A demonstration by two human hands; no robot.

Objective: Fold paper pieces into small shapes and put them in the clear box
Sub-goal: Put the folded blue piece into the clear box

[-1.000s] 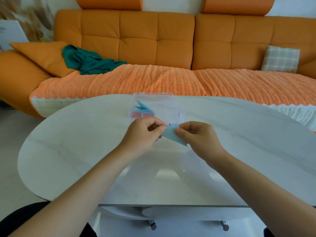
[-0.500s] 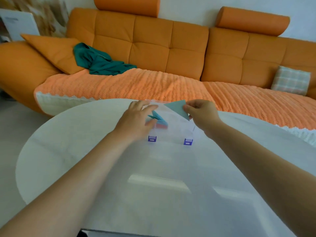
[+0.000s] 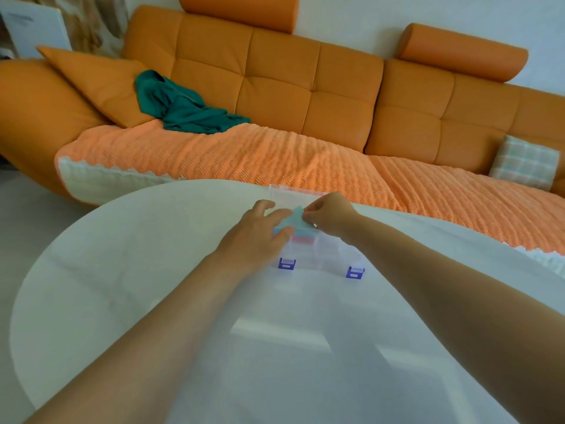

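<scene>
An orange sofa [image 3: 275, 87] with a teal cloth [image 3: 183, 108] dropped on its seat fills the background. In front of it is a white oval surface [image 3: 122, 286]. Both bare forearms reach across it to a clear box [image 3: 324, 258] near the far edge. The box's see-through lid [image 3: 284, 194] is tipped up at the back, and a pink folded piece [image 3: 302, 239] shows through the front wall.

The left hand [image 3: 260, 237] lies palm down over the box's left end with its fingers loosely straight and holding nothing; the fingertips meet the near-left edge of the blue paper piece [image 3: 295, 220]. The right hand [image 3: 331, 214] is knuckles up, and its grip pinches that paper at the upper right corner between thumb and fingertips. The paper is pale blue and folded into a small triangle (creases too blurred to make out). It hangs tilted just over the open box, between the two hands. Two purple latches [image 3: 286, 263] hang off the box's front.
</scene>
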